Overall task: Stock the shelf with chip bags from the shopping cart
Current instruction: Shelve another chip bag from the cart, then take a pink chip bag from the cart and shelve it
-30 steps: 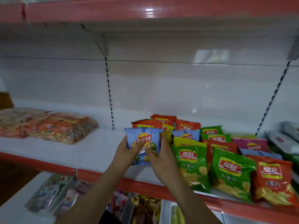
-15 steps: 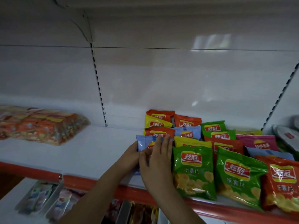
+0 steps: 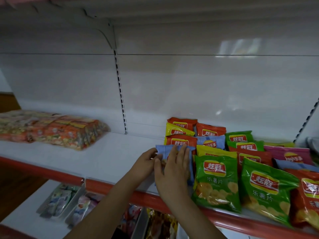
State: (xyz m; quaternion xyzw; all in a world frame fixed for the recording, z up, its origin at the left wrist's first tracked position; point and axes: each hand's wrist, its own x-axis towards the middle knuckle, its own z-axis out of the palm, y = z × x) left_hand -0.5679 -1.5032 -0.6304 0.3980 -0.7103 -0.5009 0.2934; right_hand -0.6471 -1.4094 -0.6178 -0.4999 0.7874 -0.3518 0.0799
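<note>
- Blue chip bag lies flat at the shelf's front, just left of the green bag.
- Right hand presses it with straight fingers; left hand pinches its left edge.
- Placing step looks nearly finished; next, let go and fetch another from the cart, which is out of view.

Chip bags, e.g. near green bag: glossy plastic film w/ glare. Far-left multipacks: clear shiny wrap. Shelf: smooth matt white; back panel faintly reflective, looks like painted metal.
</note>
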